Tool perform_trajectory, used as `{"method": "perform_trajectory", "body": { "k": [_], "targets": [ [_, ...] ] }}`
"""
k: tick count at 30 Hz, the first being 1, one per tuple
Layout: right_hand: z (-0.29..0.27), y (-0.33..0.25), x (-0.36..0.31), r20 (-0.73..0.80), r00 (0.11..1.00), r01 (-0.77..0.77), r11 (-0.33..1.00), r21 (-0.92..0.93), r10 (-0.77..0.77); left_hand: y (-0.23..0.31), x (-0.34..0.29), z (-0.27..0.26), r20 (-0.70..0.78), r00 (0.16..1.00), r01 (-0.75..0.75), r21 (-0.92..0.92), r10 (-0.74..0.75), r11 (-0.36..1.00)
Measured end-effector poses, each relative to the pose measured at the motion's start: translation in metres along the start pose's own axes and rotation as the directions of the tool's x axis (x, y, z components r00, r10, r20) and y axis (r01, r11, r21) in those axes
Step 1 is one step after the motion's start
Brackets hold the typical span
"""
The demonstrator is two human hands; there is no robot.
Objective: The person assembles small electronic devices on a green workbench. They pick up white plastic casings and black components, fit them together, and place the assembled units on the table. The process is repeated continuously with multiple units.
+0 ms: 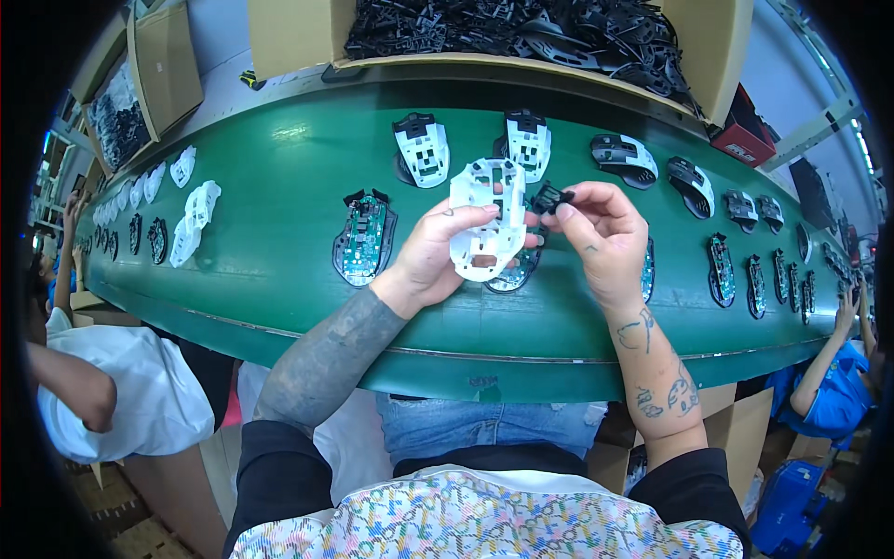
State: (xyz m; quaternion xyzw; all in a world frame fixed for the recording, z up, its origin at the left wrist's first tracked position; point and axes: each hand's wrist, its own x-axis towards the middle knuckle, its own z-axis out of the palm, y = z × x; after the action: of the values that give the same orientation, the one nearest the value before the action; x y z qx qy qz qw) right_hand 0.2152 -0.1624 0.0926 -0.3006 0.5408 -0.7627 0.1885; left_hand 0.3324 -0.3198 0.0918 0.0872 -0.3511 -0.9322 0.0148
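While the left hand (pixel 431 244) clamps a shell (pixel 498 240), the right hand (pixel 607 233) pinches a black part (pixel 549 197) beside it; fitting seems in hand, the next move calling for alignment.

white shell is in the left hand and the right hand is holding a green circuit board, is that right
No, the right hand's item is wrong: in the head view it pinches a small black part. The white shell is in the left hand.
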Motion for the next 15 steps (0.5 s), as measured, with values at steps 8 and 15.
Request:
{"method": "perform_trajectory", "body": {
  "k": [8, 15],
  "targets": [
    [0.002, -0.008, 0.009, 0.434, 0.748, 0.660, 0.500, -0.561, -0.502, -0.001, -0.004, -0.006, 0.082, 0.990, 0.132, -0.197, -0.118, 0.971],
    [0.004, -0.012, 0.008, 0.491, 0.733, 0.679, 0.536, -0.501, -0.471, -0.003, -0.005, -0.013, -0.017, 0.997, 0.078, -0.058, -0.079, 0.995]
  ]
}}
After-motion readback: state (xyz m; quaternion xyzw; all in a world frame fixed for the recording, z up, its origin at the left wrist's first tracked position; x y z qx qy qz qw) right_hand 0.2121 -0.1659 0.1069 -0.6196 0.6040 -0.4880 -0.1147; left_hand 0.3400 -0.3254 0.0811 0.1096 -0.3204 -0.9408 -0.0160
